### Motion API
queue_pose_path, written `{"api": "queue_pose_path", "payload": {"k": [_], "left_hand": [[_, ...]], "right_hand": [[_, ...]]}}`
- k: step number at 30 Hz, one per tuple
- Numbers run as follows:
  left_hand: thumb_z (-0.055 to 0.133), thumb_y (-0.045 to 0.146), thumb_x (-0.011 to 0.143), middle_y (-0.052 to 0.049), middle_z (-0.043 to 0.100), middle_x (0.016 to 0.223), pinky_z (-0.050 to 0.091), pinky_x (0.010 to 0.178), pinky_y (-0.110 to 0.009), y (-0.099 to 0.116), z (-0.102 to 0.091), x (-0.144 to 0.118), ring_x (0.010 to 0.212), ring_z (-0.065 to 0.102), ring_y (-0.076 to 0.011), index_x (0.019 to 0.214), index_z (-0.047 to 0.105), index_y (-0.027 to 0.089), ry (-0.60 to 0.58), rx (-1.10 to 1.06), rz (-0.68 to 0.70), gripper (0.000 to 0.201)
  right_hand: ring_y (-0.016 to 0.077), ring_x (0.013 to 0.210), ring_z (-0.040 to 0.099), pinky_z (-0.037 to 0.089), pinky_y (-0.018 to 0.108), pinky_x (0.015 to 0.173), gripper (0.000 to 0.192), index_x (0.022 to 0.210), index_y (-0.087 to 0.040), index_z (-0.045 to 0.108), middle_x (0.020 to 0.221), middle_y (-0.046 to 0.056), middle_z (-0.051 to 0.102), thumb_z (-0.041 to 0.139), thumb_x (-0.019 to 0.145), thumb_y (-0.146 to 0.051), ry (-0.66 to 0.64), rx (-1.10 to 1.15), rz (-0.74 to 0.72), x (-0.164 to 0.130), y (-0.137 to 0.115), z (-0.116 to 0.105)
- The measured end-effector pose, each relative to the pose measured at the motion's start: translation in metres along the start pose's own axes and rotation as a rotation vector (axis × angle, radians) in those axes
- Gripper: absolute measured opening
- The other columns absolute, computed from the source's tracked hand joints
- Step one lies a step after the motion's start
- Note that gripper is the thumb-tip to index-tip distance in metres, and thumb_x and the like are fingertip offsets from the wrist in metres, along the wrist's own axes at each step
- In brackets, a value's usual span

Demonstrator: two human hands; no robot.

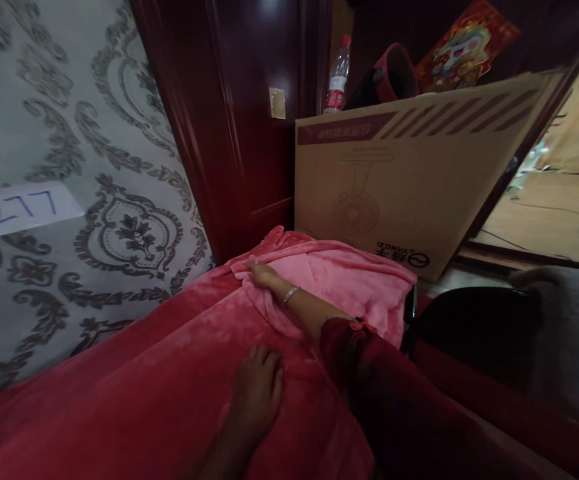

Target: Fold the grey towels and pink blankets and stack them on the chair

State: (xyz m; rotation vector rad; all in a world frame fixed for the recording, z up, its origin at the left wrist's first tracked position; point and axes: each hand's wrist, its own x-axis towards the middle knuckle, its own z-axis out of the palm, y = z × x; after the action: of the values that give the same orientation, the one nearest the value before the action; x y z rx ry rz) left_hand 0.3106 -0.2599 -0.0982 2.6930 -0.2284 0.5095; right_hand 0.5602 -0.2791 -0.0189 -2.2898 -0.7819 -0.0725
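A red plush blanket (134, 393) spreads along the wall, with a lighter pink part (339, 273) folded over at its far end. My right hand (264, 275), wearing a silver bracelet and a dark red sleeve, reaches to the fold, its fingers closed on the blanket's edge near the wall. Closer to me, my left hand (257, 387) rests palm down on the red surface, fingers slightly bent and holding nothing that I can see.
Beyond the blanket stands a large cardboard box (399, 180), with a red-capped bottle (337, 77) behind it. A dark red wooden panel (249, 120) meets the patterned wall (134, 160). Paper marked 277 (24, 208) is at left. A black rounded object (474, 327) lies right.
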Motion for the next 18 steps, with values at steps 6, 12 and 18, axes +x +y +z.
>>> {"api": "queue_pose_path", "payload": {"k": [6, 12, 18], "left_hand": [[0.045, 0.022, 0.093, -0.012, 0.068, 0.105, 0.053, 0.086, -0.046, -0.006, 0.005, 0.002, 0.095, 0.063, -0.0263, 0.104, 0.071, 0.019, 0.033, -0.045, 0.009, 0.028], [0.046, 0.02, 0.091, -0.012, 0.069, 0.101, 0.052, 0.082, -0.045, -0.007, 0.008, 0.007, 0.093, 0.061, -0.0275, 0.102, 0.07, 0.019, 0.064, -0.016, 0.056, 0.027], [0.048, 0.022, 0.091, -0.009, 0.068, 0.094, 0.052, 0.08, -0.041, -0.011, 0.012, 0.01, 0.088, 0.062, -0.0253, 0.099, 0.069, 0.019, 0.144, 0.05, 0.125, 0.023]], "right_hand": [[0.0164, 0.121, 0.056, 0.039, 0.026, 0.106, 0.055, 0.139, -0.014, 0.059, 0.133, 0.008, 0.062, 0.03, 0.094, -0.002, 0.365, 0.022, 0.013, 0.026, -0.006, -0.103], [0.0174, 0.123, 0.055, 0.04, 0.025, 0.106, 0.058, 0.144, -0.019, 0.056, 0.138, 0.009, 0.057, 0.04, 0.09, -0.006, 0.721, 0.008, 0.379, -0.038, 0.135, -0.214], [0.0215, 0.098, 0.067, 0.051, 0.031, 0.091, 0.059, 0.139, -0.009, 0.059, 0.109, 0.012, 0.073, 0.049, 0.081, -0.007, 0.642, 0.058, 0.619, -0.12, 0.24, -0.194]]}}
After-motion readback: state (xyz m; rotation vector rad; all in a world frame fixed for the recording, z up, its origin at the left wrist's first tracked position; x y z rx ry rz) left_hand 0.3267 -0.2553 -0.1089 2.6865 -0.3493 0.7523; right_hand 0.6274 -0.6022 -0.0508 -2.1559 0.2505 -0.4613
